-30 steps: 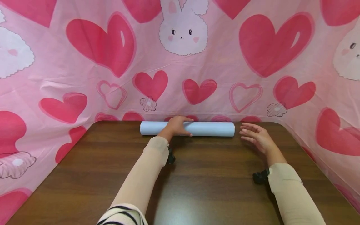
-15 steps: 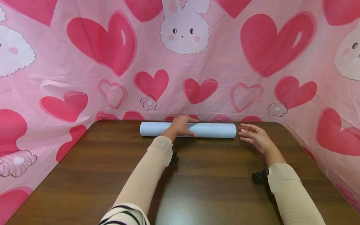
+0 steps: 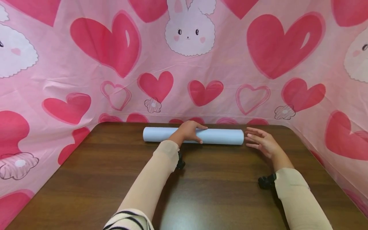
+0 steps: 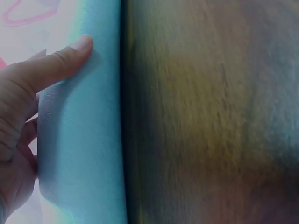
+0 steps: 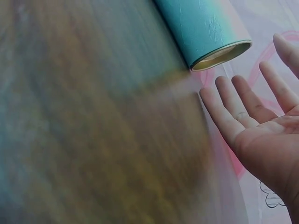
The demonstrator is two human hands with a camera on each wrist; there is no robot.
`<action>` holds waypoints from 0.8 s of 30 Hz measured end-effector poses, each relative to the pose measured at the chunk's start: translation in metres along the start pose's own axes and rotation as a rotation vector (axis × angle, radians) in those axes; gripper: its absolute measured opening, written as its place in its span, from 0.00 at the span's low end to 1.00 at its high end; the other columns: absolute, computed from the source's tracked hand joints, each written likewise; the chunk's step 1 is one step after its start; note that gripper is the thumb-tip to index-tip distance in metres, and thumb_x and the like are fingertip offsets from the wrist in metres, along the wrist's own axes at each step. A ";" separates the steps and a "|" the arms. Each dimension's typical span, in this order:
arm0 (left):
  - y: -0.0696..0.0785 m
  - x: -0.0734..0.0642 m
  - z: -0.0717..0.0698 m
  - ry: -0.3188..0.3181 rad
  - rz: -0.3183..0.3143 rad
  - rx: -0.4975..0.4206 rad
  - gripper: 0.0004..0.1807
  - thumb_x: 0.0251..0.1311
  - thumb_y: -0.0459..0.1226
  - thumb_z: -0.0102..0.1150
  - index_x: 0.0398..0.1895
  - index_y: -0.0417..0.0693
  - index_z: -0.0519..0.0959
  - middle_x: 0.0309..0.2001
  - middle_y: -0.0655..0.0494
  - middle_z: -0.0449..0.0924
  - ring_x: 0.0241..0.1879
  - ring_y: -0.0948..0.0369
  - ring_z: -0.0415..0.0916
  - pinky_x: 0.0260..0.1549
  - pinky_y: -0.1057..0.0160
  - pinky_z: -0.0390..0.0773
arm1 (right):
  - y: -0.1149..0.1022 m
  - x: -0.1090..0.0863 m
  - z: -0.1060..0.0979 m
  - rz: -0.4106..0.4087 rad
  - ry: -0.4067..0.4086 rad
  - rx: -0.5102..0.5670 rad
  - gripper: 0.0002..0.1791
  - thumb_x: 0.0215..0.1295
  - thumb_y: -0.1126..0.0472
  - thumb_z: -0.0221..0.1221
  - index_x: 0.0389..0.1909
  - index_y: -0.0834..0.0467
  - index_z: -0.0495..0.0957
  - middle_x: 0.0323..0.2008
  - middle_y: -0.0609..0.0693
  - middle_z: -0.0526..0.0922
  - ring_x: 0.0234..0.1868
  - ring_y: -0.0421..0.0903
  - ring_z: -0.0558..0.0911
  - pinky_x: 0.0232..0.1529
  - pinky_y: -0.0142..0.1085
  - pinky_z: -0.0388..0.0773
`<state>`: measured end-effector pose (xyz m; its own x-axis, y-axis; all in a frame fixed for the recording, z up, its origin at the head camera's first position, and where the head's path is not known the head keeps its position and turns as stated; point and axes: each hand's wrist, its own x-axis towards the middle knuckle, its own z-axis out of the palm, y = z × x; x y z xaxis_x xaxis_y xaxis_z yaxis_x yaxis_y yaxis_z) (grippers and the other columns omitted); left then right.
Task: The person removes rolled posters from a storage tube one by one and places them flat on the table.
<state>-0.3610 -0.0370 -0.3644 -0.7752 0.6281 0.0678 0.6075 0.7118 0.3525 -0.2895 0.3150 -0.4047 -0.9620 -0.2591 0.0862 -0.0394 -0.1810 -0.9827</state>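
Note:
A long pale-blue tube (image 3: 221,136) lies crosswise near the far edge of the table. My left hand (image 3: 187,131) grips it around the middle, thumb across the front and fingers behind; in the left wrist view the thumb (image 4: 58,65) presses on its smooth side. Just off the tube's right end, my right hand (image 3: 265,144) hovers with spread, loosely bent fingers and holds nothing. The right wrist view shows that tube end (image 5: 222,56) with a thin rim, apart from the fingertips (image 5: 207,93).
The brown wooden table (image 3: 215,188) has rounded far corners. A pink cloth (image 3: 184,67) with hearts and rabbits hangs behind it and along both sides. Small black devices are strapped at both wrists, such as the right one (image 3: 266,181).
The tube has come slightly nearer and to the right, with my left hand on it. Its right end is now closer to my right hand, which has hardly moved.

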 end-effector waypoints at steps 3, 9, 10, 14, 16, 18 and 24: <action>0.003 -0.002 0.001 -0.018 0.024 -0.004 0.38 0.43 0.48 0.78 0.62 0.63 0.77 0.57 0.62 0.78 0.57 0.62 0.71 0.55 0.63 0.73 | 0.000 -0.001 0.000 0.027 0.008 -0.027 0.25 0.73 0.66 0.53 0.69 0.62 0.64 0.55 0.47 0.76 0.50 0.42 0.82 0.50 0.43 0.80; 0.008 -0.011 -0.001 -0.016 0.077 0.051 0.39 0.43 0.49 0.78 0.63 0.64 0.76 0.53 0.61 0.80 0.50 0.62 0.72 0.51 0.65 0.73 | -0.001 -0.003 0.000 0.026 -0.010 -0.071 0.29 0.73 0.66 0.53 0.71 0.66 0.58 0.56 0.47 0.76 0.50 0.40 0.82 0.49 0.42 0.80; 0.008 -0.012 -0.002 -0.010 0.083 0.050 0.39 0.43 0.49 0.78 0.63 0.64 0.76 0.52 0.60 0.80 0.50 0.62 0.72 0.51 0.65 0.73 | -0.001 -0.004 0.000 0.022 -0.020 -0.073 0.29 0.73 0.67 0.52 0.71 0.66 0.58 0.55 0.46 0.77 0.51 0.41 0.82 0.49 0.43 0.80; 0.010 -0.021 -0.007 0.003 0.106 0.039 0.39 0.44 0.49 0.78 0.64 0.63 0.75 0.53 0.59 0.79 0.51 0.62 0.72 0.51 0.64 0.74 | -0.005 -0.010 0.002 -0.008 -0.062 -0.096 0.25 0.72 0.70 0.52 0.69 0.64 0.63 0.54 0.45 0.79 0.51 0.42 0.82 0.50 0.44 0.79; 0.011 -0.026 -0.011 0.010 0.124 0.038 0.39 0.45 0.49 0.77 0.64 0.62 0.75 0.53 0.58 0.78 0.52 0.62 0.72 0.52 0.63 0.74 | -0.007 -0.012 0.005 -0.041 -0.086 -0.109 0.24 0.71 0.72 0.51 0.67 0.64 0.66 0.54 0.46 0.79 0.50 0.43 0.82 0.49 0.44 0.79; 0.013 -0.031 -0.016 0.016 0.143 0.041 0.39 0.45 0.49 0.77 0.65 0.62 0.75 0.54 0.57 0.78 0.53 0.61 0.72 0.52 0.62 0.75 | -0.010 -0.013 0.009 -0.074 -0.105 -0.127 0.24 0.70 0.73 0.52 0.67 0.64 0.67 0.55 0.47 0.78 0.50 0.44 0.82 0.49 0.44 0.79; 0.016 -0.045 -0.024 0.038 0.151 0.014 0.39 0.44 0.47 0.78 0.64 0.61 0.75 0.54 0.56 0.77 0.54 0.59 0.70 0.51 0.60 0.75 | -0.015 -0.017 0.019 -0.110 -0.126 -0.209 0.27 0.67 0.74 0.56 0.66 0.66 0.66 0.56 0.46 0.78 0.50 0.44 0.83 0.48 0.41 0.80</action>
<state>-0.3210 -0.0613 -0.3396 -0.6808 0.7160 0.1541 0.7196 0.6148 0.3226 -0.2671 0.3039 -0.3881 -0.9081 -0.3669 0.2017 -0.2099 -0.0177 -0.9776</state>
